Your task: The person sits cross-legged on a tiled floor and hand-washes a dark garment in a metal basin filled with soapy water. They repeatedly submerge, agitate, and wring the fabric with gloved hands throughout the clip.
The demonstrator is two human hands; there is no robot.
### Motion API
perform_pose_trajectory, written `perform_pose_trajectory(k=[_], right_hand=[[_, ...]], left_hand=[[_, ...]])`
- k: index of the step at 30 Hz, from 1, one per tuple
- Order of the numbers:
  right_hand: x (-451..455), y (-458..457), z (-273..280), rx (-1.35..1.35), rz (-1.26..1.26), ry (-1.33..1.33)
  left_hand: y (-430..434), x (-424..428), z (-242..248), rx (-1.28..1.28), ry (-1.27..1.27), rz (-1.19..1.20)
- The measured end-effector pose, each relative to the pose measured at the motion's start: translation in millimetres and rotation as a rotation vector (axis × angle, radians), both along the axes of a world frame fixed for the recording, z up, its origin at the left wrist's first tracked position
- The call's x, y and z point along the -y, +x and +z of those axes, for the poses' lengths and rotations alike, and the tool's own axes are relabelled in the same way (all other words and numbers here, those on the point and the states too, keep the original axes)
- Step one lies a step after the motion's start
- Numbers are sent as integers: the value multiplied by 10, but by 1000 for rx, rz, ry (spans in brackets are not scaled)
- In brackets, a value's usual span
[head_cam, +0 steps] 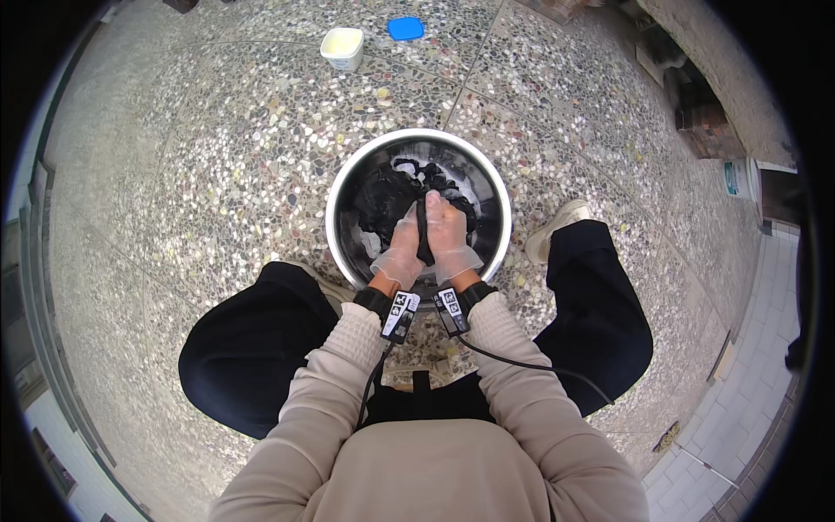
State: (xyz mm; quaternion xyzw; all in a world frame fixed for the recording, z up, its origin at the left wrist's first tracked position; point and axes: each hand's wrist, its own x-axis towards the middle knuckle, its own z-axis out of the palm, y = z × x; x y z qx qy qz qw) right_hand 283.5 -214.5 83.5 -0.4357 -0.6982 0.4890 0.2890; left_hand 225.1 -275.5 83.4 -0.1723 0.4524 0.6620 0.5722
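A round metal basin (334, 205) stands on the floor between my feet. Wet black cloth (385, 199) lies bunched inside it, with white suds (464, 186) along the far and right side. My left hand (406, 241) and my right hand (447, 225), both in clear plastic gloves, press together over the basin's middle. A fold of the black cloth is pinched between them, its upper end showing near my thumbs. The fingers are mostly hidden beneath the hands.
Beyond the basin sit a white plastic tub (342, 49) with pale yellow contents and a blue lid (406, 29). A white bucket (742, 179) stands far right. Cables (522, 364) run from my wrist devices. My shoes (554, 231) flank the basin on terrazzo flooring (248, 163).
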Motion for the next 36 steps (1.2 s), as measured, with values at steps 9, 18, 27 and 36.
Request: perform_pose_trajectory(k=[9,18,27,36], right_hand=[[-77,471,-195,-383,55,-997],[-126,490,-2,-718,-116,-1303],[78,166,5,28,168,-36],[35,74,134,110,-51,77]], left_hand=[[46,-160,193,456,309,468],[-19,-85,38,233,163,350],[38,-5,-6,400,-78,64],[226,-56,-33,91,-108,69]])
